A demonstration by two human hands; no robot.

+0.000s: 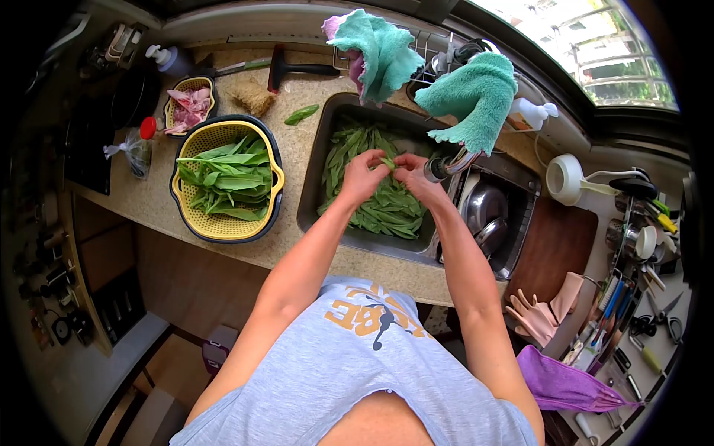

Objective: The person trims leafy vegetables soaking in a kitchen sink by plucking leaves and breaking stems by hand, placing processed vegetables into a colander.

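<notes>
Head view — two bare hands meet above a sink [304, 212] at the centre of the frame. The left hand [363, 178] and the right hand [418, 178] pinch a green leaf [388, 162] between their fingertips, over a mass of leafy greens [383, 217] in the basin. A speckled beige counter [291, 204] surrounds the sink; on it, left of centre, stands a yellow basket [236, 224] of similar leaves, with a loose leaf [301, 114] to its upper right. A smaller basket [211, 93] of pink pieces lies at upper left. Two teal cloths [476, 100] hang at top, near a bright window [621, 56] at upper right. Right of the sink — a metal pan [487, 204], a brown board [554, 253] and pink gloves [534, 318]. Brownish floor [195, 275] shows at lower left.
</notes>
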